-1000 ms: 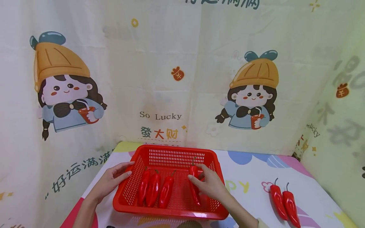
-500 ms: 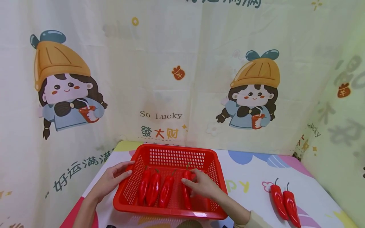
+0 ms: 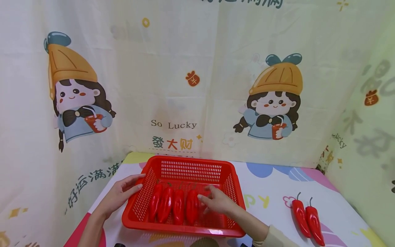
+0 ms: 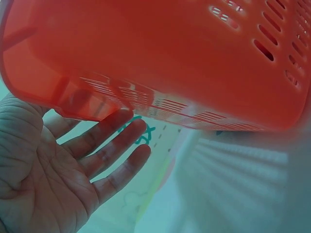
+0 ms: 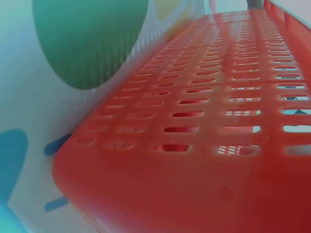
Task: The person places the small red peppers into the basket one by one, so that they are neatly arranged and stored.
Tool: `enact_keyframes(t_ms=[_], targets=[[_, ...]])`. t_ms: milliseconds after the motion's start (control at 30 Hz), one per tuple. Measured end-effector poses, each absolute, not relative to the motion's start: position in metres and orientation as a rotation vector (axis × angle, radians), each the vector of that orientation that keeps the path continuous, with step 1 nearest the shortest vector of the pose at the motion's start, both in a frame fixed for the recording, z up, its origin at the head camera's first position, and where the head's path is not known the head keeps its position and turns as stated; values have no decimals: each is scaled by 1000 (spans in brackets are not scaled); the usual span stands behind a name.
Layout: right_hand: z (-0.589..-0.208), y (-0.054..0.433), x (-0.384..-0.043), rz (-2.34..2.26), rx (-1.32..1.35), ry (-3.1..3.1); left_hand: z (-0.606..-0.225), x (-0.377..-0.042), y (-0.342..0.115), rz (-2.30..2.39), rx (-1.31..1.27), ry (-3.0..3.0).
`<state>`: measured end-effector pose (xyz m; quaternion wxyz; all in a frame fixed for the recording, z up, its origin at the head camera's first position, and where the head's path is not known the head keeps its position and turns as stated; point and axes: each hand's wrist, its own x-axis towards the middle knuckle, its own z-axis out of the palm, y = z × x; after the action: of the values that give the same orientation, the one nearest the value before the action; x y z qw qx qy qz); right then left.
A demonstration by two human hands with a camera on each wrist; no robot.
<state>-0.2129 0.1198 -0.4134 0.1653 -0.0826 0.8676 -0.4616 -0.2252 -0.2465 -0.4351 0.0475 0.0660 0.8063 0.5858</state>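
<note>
In the head view, a red plastic basket (image 3: 182, 230) holds several red chili peppers side by side, stems toward the far wall. My right hand (image 3: 217, 200) is inside the basket, its thumb tip right at the edge of the rightmost chili pepper (image 3: 192, 207), fingers loosely bent and holding nothing. My left hand (image 3: 118, 193) rests at the basket's left rim. The left wrist view shows that hand's palm and relaxed fingers (image 4: 116, 155) against the basket's outer wall (image 4: 146, 58). Only the basket's slotted side (image 5: 204, 170) shows in the right wrist view; the hand is hidden there.
Two more red chili peppers (image 3: 299, 218) lie on the patterned tablecloth (image 3: 265, 185) to the right of the basket. A cream curtain (image 3: 216, 103) with cartoon prints encloses the table at the back and both sides.
My right hand has shifted the rightmost pepper in the basket leftward, close to the others, and its fingers have come off it. The neighbouring pepper turned more upright. My left hand stayed at the rim.
</note>
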Motion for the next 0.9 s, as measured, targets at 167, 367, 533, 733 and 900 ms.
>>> enact_keyframes(t_ms=[167,367,533,733,900], targets=[[-413,120,-211,-1265,-266,2493,-435,-225,-247,1787,215,2461],[-414,121,-211,-1254,-307,2490,-436,-225,-247,1793,222,2460],[-412,123,-209,-1323,-304,2482,-437,-226,-246,1803,223,2450],[-405,125,-204,-1434,-337,2510,-438,-224,-246,1809,200,2451],[-403,132,-199,-1498,-373,2559,-437,-224,-246,1813,203,2453]])
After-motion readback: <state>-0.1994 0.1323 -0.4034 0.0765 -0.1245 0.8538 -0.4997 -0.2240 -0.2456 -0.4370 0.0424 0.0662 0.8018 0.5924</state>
